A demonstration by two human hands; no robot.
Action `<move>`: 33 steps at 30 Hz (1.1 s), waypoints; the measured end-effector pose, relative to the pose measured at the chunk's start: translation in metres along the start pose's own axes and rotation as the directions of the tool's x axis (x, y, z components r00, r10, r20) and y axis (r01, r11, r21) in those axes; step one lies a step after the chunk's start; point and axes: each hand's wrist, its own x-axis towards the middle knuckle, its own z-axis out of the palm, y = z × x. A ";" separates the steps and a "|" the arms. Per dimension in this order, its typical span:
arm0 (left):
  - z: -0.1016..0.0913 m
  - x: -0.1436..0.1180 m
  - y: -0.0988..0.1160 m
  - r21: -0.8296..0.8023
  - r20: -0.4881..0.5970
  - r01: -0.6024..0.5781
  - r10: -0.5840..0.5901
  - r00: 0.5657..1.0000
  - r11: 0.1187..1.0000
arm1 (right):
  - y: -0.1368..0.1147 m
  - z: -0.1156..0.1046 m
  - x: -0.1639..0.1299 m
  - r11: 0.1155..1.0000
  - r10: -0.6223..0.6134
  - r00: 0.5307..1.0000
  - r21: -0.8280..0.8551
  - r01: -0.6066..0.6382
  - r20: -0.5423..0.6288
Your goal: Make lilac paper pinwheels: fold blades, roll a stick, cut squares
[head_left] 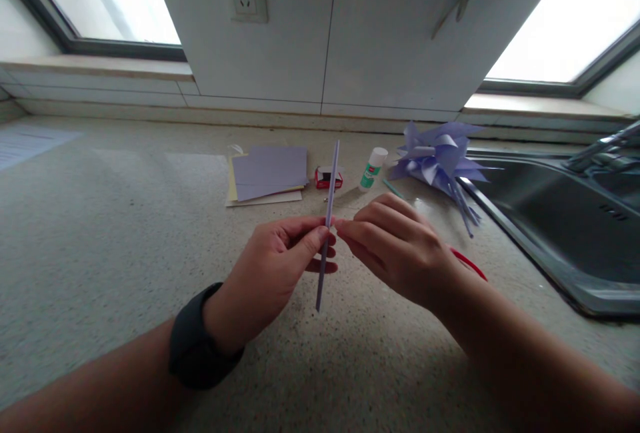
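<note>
Pinching a lilac paper strip between left hand and right hand.

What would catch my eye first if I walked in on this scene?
First, the thin lilac paper strip held upright in mid-frame, pinched between the left hand and the right hand above the speckled counter. Next, the pile of folded lilac paper shapes by the sink on the right, with a glue stick beside it.
</note>
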 end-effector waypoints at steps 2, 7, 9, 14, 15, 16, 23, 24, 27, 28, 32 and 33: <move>0.000 0.001 0.001 0.003 -0.002 0.002 -0.002 1.000 1.000 | 0.000 0.000 -0.001 1.000 -0.015 1.000 -0.013 0.015 0.001; 0.001 0.002 0.001 -0.056 0.013 0.006 -0.006 1.000 0.998 | 0.000 0.000 -0.002 0.997 -0.071 0.997 -0.017 0.070 -0.011; 0.001 0.001 0.001 -0.080 0.025 0.016 -0.014 1.000 0.997 | 0.000 -0.001 -0.002 0.997 -0.070 0.998 -0.018 0.069 -0.009; -0.002 0.000 0.000 -0.120 0.043 0.039 -0.034 0.999 0.992 | 0.001 -0.003 -0.002 0.997 -0.071 0.997 -0.012 0.071 -0.020; -0.004 0.000 0.001 -0.119 0.043 0.040 -0.035 0.998 0.992 | 0.002 -0.003 -0.002 0.997 -0.072 0.997 -0.011 0.072 -0.018; -0.006 0.000 0.002 -0.117 0.046 0.043 -0.038 0.998 0.992 | 0.003 -0.004 -0.003 0.997 -0.073 0.997 -0.011 0.073 -0.013; -0.016 0.004 0.005 -0.104 0.168 0.132 -0.114 0.979 0.986 | 0.003 -0.005 -0.004 0.997 -0.075 0.994 0.028 0.073 0.073; -0.017 0.004 0.005 -0.087 0.171 0.147 -0.130 0.977 0.985 | 0.003 -0.005 -0.004 0.997 -0.071 0.994 0.028 0.069 0.085; -0.019 0.007 0.005 -0.054 0.155 0.154 -0.145 0.977 0.987 | 0.003 -0.006 -0.003 0.997 -0.071 0.992 0.048 0.066 0.104; -0.020 0.008 0.005 -0.043 0.144 0.145 -0.137 0.980 0.989 | 0.003 -0.007 -0.003 0.996 -0.073 0.991 0.065 0.066 0.111; -0.025 0.010 0.010 0.089 0.080 0.108 -0.115 0.990 0.990 | 0.002 -0.006 -0.005 0.987 -0.047 0.984 0.159 0.019 0.173; -0.026 0.010 0.013 0.144 0.055 0.105 -0.114 0.992 0.984 | 0.002 -0.005 -0.005 0.983 -0.027 0.982 0.181 -0.008 0.187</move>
